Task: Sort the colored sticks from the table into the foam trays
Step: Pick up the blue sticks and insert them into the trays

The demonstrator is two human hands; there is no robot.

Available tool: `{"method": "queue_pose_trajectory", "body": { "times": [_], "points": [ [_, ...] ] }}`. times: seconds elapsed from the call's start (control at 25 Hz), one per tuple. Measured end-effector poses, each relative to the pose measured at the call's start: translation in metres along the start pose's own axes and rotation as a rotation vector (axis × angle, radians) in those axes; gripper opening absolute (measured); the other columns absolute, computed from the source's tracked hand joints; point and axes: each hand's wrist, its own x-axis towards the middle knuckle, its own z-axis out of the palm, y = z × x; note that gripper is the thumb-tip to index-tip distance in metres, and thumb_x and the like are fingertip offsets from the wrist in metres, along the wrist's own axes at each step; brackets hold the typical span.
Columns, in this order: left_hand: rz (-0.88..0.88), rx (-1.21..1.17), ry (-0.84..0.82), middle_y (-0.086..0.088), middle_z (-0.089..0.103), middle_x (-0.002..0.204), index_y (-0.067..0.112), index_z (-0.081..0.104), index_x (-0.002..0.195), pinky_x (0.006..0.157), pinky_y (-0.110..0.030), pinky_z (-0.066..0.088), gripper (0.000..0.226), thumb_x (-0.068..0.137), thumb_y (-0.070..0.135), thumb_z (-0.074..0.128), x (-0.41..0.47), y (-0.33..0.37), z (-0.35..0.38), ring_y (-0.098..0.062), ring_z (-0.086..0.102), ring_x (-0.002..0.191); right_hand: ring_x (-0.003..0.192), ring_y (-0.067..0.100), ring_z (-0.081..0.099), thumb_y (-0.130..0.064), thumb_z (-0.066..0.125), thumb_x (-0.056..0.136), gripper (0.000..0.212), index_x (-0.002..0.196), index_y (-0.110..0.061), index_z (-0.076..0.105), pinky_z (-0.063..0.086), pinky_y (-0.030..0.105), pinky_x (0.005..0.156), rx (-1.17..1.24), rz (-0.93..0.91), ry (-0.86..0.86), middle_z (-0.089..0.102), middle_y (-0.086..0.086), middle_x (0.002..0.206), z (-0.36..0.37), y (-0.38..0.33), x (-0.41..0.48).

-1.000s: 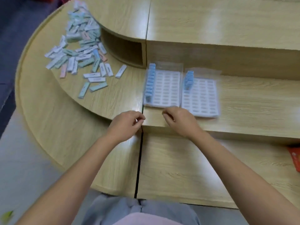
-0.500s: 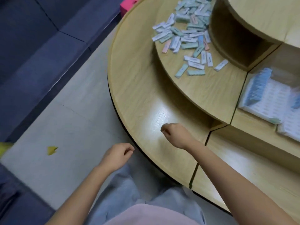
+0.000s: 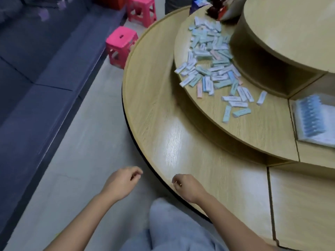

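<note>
1. Hands. The left hand (image 3: 123, 183) hangs over the floor (image 3: 90, 151), just off the table (image 3: 163, 115) edge. Its fingers are loosely curled and nothing is visible in them. The right hand (image 3: 188, 187) sits over the edge of the lowest tier, at 3 o'clock from the left hand and near it. Its fingers are also loosely curled, with thumb and forefinger close together, and hold nothing visible. Neither hand touches a stick or the tray.

2. Sticks. The pile (image 3: 212, 69) of white, blue, green and pink sticks lies flat on the middle tier (image 3: 262, 131), at 1 o'clock from the right hand and well apart from it. The pile's far side lies against the wall of the top tier (image 3: 290, 33). A few strays lie loose at the pile's 5 o'clock side, among them a green stick (image 3: 242, 112) and a white stick (image 3: 262, 98).

3. Tray. One tray (image 3: 326, 138) lies on the middle tier at the 3 o'clock edge of the view, partly cut off. A row of blue sticks (image 3: 310, 116) stands along its left side. The remaining slots are too blurred to read.

4. Surroundings. Two pink stools (image 3: 121, 44) stand on the floor at 11 o'clock from the pile. A dark blue sofa (image 3: 36, 69) fills the 9 o'clock side. Light trousers (image 3: 172, 223) show at 6 o'clock.
</note>
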Motion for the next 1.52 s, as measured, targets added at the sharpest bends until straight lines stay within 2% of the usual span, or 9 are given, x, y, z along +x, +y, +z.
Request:
{"method": "queue_pose_trajectory", "body": {
  "times": [0.16,0.44,0.64,0.76,0.88,1.08,1.24,1.4,1.52],
  "points": [
    [0.166,-0.026,-0.058,0.009,0.066,0.108,0.024,0.066,0.110,0.075,-0.018,0.042,0.021,0.095,0.024,0.052,0.087,0.008,-0.050,-0.007,0.060,0.094,0.099,0.022,0.059,-0.019,0.041,0.094,0.028,0.115,-0.014,0.059,0.049,0.033,0.082,0.059,0.102,0.085,0.063,0.006,0.113,-0.020,-0.012,0.042],
    [0.355,0.072,-0.183,0.010,0.066,0.105,0.025,0.065,0.110,0.078,-0.024,0.047,0.021,0.095,0.028,0.050,0.211,0.041,-0.123,-0.006,0.058,0.090,0.099,0.017,0.058,-0.019,0.044,0.095,0.027,0.115,-0.015,0.061,0.042,0.024,0.075,0.246,0.176,0.252,0.064,0.002,0.114,-0.099,-0.057,0.128],
    [0.684,0.144,-0.216,0.007,0.064,0.108,0.026,0.064,0.112,0.082,-0.032,0.046,0.025,0.093,0.025,0.048,0.290,0.120,-0.149,-0.012,0.057,0.097,0.089,0.006,0.053,-0.019,0.052,0.093,0.022,0.113,-0.017,0.061,0.036,0.018,0.074,0.396,0.295,0.631,0.060,-0.008,0.099,-0.192,-0.063,0.147],
    [0.871,0.218,-0.228,0.003,0.062,0.114,0.024,0.063,0.116,0.084,-0.033,0.044,0.027,0.093,0.024,0.048,0.333,0.174,-0.154,-0.016,0.055,0.105,0.079,0.014,0.057,-0.016,0.055,0.092,0.018,0.107,-0.016,0.063,0.042,0.025,0.071,0.505,0.448,0.848,0.061,-0.005,0.087,-0.223,-0.050,0.148],
    [1.066,0.327,-0.264,-0.001,0.060,0.115,0.022,0.062,0.118,0.087,-0.035,0.042,0.028,0.093,0.023,0.048,0.372,0.216,-0.153,-0.021,0.053,0.110,0.081,0.019,0.061,-0.015,0.054,0.092,0.017,0.106,-0.015,0.064,0.048,0.031,0.075,0.585,0.623,1.025,0.064,-0.001,0.089,-0.252,-0.038,0.152],
    [1.365,0.626,-0.217,-0.004,0.059,0.110,0.017,0.063,0.116,0.081,-0.035,0.036,0.030,0.092,0.023,0.045,0.407,0.248,-0.140,-0.026,0.053,0.103,0.086,0.014,0.053,-0.014,0.050,0.094,0.018,0.106,-0.012,0.063,0.044,0.029,0.076,0.459,0.808,1.086,0.062,0.002,0.099,-0.315,-0.005,0.167],
    [1.425,0.594,-0.202,-0.009,0.058,0.106,0.009,0.063,0.109,0.078,-0.037,0.036,0.026,0.087,0.017,0.052,0.417,0.249,-0.133,-0.030,0.053,0.098,0.095,0.024,0.055,-0.014,0.049,0.094,0.020,0.109,-0.011,0.062,0.049,0.041,0.081,0.284,0.902,1.007,0.059,0.008,0.108,-0.338,0.030,0.190],
    [1.516,0.668,-0.185,-0.009,0.061,0.094,0.010,0.065,0.101,0.071,-0.037,0.038,0.019,0.084,0.016,0.058,0.423,0.257,-0.124,-0.030,0.056,0.084,0.095,0.028,0.053,-0.013,0.050,0.092,0.018,0.107,-0.010,0.061,0.047,0.037,0.074,0.112,0.967,0.913,0.054,0.011,0.106,-0.341,0.056,0.209],
    [1.579,0.743,-0.166,-0.005,0.059,0.092,0.013,0.061,0.100,0.071,-0.035,0.036,0.017,0.085,0.020,0.062,0.430,0.267,-0.123,-0.026,0.056,0.084,0.093,0.028,0.053,-0.014,0.050,0.093,0.017,0.105,-0.009,0.061,0.045,0.036,0.073,0.141,0.969,0.930,0.054,0.011,0.105,-0.340,0.064,0.215]
  ]
}}
